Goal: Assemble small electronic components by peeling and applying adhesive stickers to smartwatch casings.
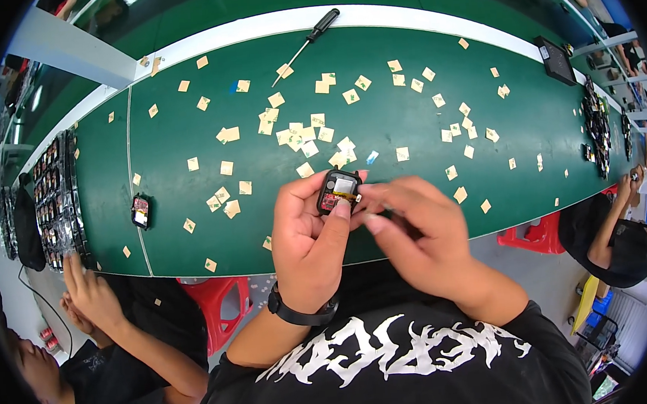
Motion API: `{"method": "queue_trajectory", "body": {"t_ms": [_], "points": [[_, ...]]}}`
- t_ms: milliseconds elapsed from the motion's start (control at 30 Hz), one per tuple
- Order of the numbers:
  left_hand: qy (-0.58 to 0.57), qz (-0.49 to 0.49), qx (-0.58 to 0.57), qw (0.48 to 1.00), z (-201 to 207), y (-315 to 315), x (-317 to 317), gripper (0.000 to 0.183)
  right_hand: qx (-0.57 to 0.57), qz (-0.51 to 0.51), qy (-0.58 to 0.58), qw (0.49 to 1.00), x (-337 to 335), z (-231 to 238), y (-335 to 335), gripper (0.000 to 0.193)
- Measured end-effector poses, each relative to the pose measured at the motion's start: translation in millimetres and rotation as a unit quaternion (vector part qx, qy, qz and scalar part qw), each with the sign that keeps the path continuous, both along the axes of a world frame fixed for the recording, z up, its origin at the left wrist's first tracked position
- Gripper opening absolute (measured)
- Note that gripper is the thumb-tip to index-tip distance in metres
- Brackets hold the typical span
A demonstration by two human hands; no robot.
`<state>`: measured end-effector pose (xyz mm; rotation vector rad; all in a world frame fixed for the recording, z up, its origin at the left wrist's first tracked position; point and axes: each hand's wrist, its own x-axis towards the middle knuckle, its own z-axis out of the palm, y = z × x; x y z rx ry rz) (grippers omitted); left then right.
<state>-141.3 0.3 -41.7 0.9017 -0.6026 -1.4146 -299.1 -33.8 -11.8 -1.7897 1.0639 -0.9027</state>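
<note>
My left hand [307, 237] grips a small black electronic device casing [325, 208], shaped like a watch body, above the table's near edge. Its inside faces up, showing a red circuit board, a silvery rectangular part [344, 185] and some yellow tape. The left thumb presses on the lower part of the board. At the casing's right edge is my right hand [423, 229], its index fingertip touching or nearly touching the device. A gap shows between that finger and the thumb; the other fingers are curled and partly hidden. A similar device [141, 212] lies on the table to the left.
Small cream paper squares [307, 133] are scattered over the green table [184, 137]. A screwdriver [305, 45] lies at the far edge. Many devices fill a tray [59, 190] at left, near a co-worker's hand [94, 297]. A black box [555, 61] and dark parts [597, 129] sit far right.
</note>
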Motion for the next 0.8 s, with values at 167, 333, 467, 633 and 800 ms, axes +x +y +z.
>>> {"method": "queue_trajectory", "body": {"t_ms": [167,333,467,633,800], "points": [[-0.018,0.027,0.024,0.999,6.6,-0.5,0.1,0.031,0.061,-0.129,0.013,0.99,-47.8,18.6,-10.5,0.018],[-0.042,0.006,0.019,0.999,7.2,-0.7,-2.2,0.029,0.03,-0.36,0.062,0.931,-186.4,-5.7,-20.2,0.023],[-0.063,-0.015,0.024,0.998,9.7,-0.8,-4.7,0.028,-0.097,-0.476,0.208,0.849,-349.4,-22.5,-26.8,0.031],[-0.064,-0.044,0.032,0.996,8.4,0.0,0.5,0.027,-0.143,-0.48,0.54,0.677,-450.7,-22.1,-38.3,0.035],[-0.092,-0.065,0.007,0.994,6.6,-0.1,1.4,0.032,-0.181,-0.434,0.629,0.619,-530.6,-36.0,-53.8,0.039]]}}
